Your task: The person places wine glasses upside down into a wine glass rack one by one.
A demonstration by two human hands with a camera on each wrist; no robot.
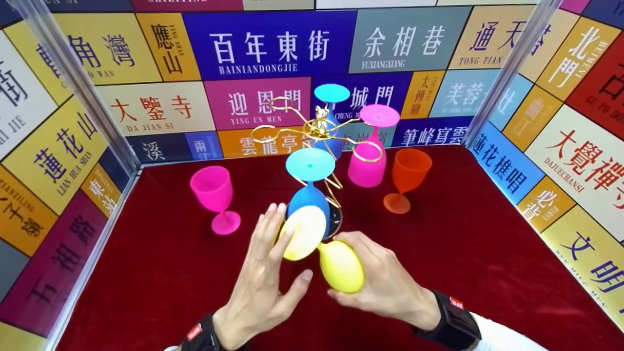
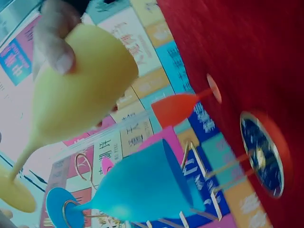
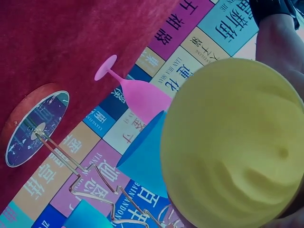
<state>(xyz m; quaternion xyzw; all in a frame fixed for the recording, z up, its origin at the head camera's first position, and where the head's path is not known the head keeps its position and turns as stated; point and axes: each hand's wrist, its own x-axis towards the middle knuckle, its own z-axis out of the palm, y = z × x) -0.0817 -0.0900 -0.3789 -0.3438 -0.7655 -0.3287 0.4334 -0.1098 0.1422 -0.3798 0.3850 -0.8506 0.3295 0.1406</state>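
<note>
A yellow goblet (image 1: 341,267) is tilted in front of the rack, its round foot up and to the left. My right hand (image 1: 385,278) grips it by the bowl; in the left wrist view a thumb lies across the bowl (image 2: 90,80). My left hand (image 1: 263,273) is beside the foot, fingers extended and thumb apart; whether a finger touches the rim is hard to tell. Behind stands a gold wire goblet rack (image 1: 320,127) with a round base (image 3: 38,128). Blue goblets (image 1: 308,202) and a pink goblet (image 1: 368,165) hang upside down on it.
A pink goblet (image 1: 214,190) stands upright on the dark red cloth (image 1: 161,273) to the left. An orange goblet (image 1: 410,170) stands upright to the right. Printed panels (image 1: 273,44) with metal corner posts (image 1: 97,107) enclose the back and sides.
</note>
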